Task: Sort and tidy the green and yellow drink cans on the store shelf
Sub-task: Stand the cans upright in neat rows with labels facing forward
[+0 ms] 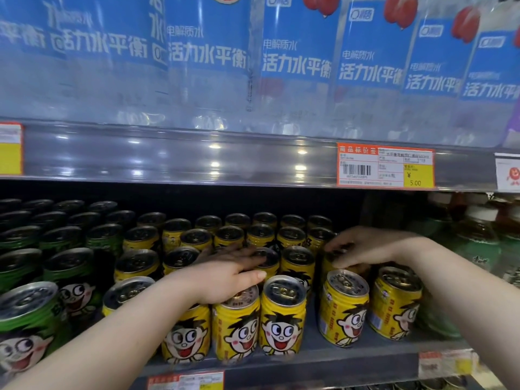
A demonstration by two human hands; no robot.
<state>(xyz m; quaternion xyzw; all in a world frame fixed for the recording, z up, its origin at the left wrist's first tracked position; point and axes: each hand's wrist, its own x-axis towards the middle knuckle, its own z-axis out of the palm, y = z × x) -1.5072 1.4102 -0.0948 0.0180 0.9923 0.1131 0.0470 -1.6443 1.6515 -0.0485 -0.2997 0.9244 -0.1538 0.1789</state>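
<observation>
Our left hand [225, 277] lies flat and spread over the tops of the yellow cans [282, 316] in the middle, fingers loose, touching lids but gripping nothing. Our right hand [363, 249] curls down over one yellow can in the second row; we cannot tell if it really grips it. The two hands are apart, with a few can tops between them.

There is a bare strip of shelf [312, 333] between the middle front cans and the two front cans [344, 308] on the right. The yellow cans fill the middle in rows going back. The green cans [28, 327] stand in rows on the left, just beside the yellow ones.

The room above the cans is low, because the upper shelf edge [197, 156] with a price tag [385, 167] hangs close. Blue bottles [295, 52] stand above it. Green bottles [478, 240] stand at the far right.
</observation>
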